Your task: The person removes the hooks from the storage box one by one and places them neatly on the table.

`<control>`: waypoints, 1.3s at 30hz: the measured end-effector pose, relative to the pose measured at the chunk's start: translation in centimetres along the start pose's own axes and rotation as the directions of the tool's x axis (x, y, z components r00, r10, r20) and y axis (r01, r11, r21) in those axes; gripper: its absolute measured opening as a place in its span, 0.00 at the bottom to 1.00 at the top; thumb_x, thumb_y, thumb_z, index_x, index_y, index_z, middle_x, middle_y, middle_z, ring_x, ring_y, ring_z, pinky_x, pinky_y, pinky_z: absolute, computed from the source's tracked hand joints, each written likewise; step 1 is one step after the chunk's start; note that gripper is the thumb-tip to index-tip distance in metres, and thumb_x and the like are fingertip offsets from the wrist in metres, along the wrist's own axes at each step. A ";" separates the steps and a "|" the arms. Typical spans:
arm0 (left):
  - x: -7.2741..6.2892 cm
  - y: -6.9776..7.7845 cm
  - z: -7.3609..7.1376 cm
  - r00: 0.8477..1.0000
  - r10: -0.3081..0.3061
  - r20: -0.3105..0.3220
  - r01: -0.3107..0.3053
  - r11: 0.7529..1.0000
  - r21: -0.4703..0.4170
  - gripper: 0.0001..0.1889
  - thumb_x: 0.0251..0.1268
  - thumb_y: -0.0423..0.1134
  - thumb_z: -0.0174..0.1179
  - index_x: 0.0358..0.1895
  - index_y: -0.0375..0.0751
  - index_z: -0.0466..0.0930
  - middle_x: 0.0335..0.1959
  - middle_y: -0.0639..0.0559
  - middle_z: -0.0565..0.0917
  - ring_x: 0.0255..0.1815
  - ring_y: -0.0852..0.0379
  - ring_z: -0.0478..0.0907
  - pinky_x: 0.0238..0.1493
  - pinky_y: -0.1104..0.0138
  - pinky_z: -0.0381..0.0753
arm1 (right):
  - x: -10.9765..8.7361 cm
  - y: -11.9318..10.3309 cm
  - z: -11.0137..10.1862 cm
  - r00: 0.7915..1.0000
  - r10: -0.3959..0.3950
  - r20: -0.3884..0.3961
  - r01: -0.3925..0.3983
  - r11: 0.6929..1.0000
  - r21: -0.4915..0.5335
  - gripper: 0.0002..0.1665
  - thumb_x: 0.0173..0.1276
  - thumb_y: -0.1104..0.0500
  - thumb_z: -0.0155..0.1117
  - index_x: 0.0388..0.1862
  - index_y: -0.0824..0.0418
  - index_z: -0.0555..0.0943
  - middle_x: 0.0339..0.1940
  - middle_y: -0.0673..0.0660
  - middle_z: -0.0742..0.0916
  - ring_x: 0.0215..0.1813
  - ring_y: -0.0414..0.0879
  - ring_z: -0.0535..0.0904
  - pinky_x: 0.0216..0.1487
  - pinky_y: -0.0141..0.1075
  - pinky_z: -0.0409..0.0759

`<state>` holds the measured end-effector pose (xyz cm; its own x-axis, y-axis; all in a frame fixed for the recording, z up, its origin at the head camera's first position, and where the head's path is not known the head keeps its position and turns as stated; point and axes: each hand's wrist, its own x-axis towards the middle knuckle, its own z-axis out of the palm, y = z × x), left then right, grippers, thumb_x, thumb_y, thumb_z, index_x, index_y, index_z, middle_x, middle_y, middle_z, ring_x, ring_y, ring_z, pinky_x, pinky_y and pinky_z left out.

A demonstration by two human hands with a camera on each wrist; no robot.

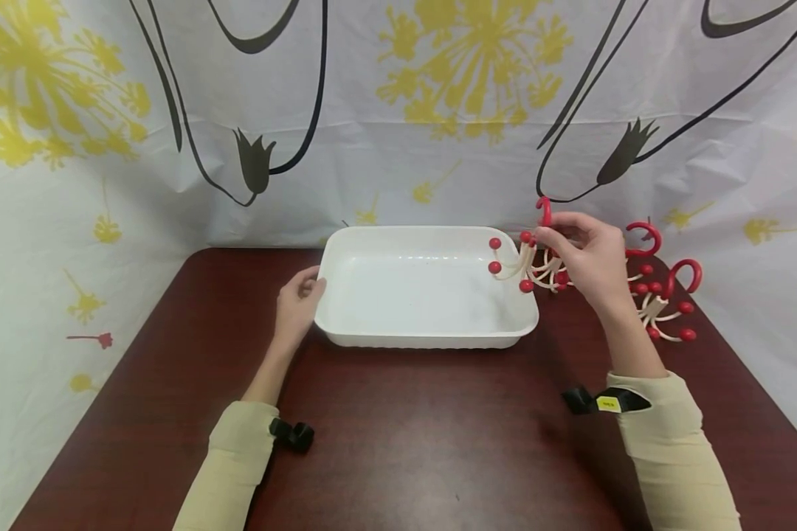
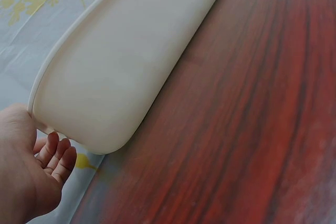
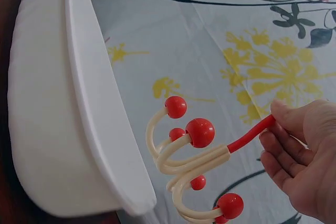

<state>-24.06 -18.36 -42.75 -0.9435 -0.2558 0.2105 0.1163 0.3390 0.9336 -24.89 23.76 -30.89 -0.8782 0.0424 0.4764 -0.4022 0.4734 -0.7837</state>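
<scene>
A white rectangular tub (image 1: 425, 295) with a rounded rim stands on the table. At its left end, my left hand (image 1: 297, 306) grips the rim; in the left wrist view its fingers (image 2: 63, 161) curl by the outer wall and the thumb is mostly hidden. My right hand (image 1: 591, 254) pinches a hook hanger (image 3: 194, 166) by its red hook. This hanger has cream prongs curving out to red ball tips. From the head view, its balls overlap the tub's right end. In the right wrist view it hangs beside the tub's wall (image 3: 42, 103).
More hook hangers of the same kind (image 1: 660, 310) lie at the table's right back corner, partly behind my right hand and forearm. The dark red-brown table (image 1: 398, 428) meets a white flowered cloth (image 1: 398, 169) behind the tub.
</scene>
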 end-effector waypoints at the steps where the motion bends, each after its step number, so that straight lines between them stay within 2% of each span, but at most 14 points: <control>1: 0.0 -0.1 0.0 1.000 -0.001 0.001 0.001 1.000 0.002 0.19 0.75 0.40 0.57 0.63 0.38 0.79 0.42 0.37 0.83 0.41 0.47 0.80 0.42 0.65 0.76 | 0.0 0.1 -0.3 1.000 0.000 -0.008 0.000 1.000 -0.017 0.20 0.66 0.53 0.73 0.51 0.66 0.85 0.37 0.41 0.87 0.41 0.36 0.83 0.43 0.21 0.77; 9: 0.0 0.0 0.0 1.000 -0.006 0.000 0.006 1.000 -0.003 0.19 0.75 0.40 0.57 0.63 0.37 0.79 0.42 0.37 0.83 0.42 0.46 0.80 0.43 0.64 0.76 | -0.5 1.2 -2.5 0.999 0.018 -0.037 -0.021 0.997 -0.070 0.21 0.66 0.54 0.73 0.52 0.66 0.85 0.35 0.34 0.86 0.40 0.32 0.82 0.42 0.20 0.75; 13: 0.0 0.0 0.0 1.000 -0.012 -0.003 0.012 1.000 -0.005 0.19 0.74 0.40 0.57 0.63 0.37 0.79 0.42 0.37 0.83 0.42 0.45 0.80 0.45 0.62 0.75 | -0.7 1.8 -3.5 0.999 0.037 -0.040 -0.042 0.990 -0.133 0.21 0.67 0.52 0.73 0.53 0.64 0.85 0.35 0.31 0.84 0.40 0.31 0.80 0.41 0.19 0.73; 22: 0.0 0.0 0.0 1.000 -0.020 -0.003 0.020 1.000 -0.005 0.19 0.74 0.40 0.57 0.63 0.37 0.79 0.42 0.37 0.83 0.42 0.46 0.80 0.45 0.62 0.75 | -1.6 3.2 -5.1 0.997 0.060 -0.050 -0.069 0.978 -0.195 0.22 0.67 0.50 0.72 0.52 0.64 0.85 0.32 0.31 0.83 0.38 0.34 0.77 0.36 0.20 0.72; 28: 0.1 -0.1 0.1 1.000 -0.020 -0.002 0.020 1.000 -0.007 0.19 0.74 0.40 0.58 0.63 0.38 0.80 0.42 0.37 0.83 0.42 0.46 0.80 0.45 0.62 0.75 | -2.0 4.5 -5.8 0.996 0.064 -0.061 -0.075 0.978 -0.194 0.21 0.66 0.52 0.73 0.51 0.65 0.85 0.30 0.27 0.83 0.32 0.33 0.75 0.30 0.21 0.70; 39: 0.1 -0.1 0.0 1.000 -0.021 -0.008 0.021 1.000 -0.004 0.19 0.74 0.40 0.58 0.63 0.37 0.80 0.42 0.37 0.83 0.42 0.45 0.80 0.45 0.61 0.75 | -3.0 6.1 -6.9 0.993 0.109 -0.049 -0.117 0.972 -0.205 0.23 0.67 0.51 0.72 0.52 0.66 0.84 0.30 0.27 0.82 0.34 0.32 0.77 0.33 0.18 0.73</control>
<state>-24.14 -18.36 -42.83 -0.9431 -0.2706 0.1931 0.0976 0.3300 0.9389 -22.94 32.53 -34.32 -0.9029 0.1369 0.4074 -0.2356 0.6352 -0.7355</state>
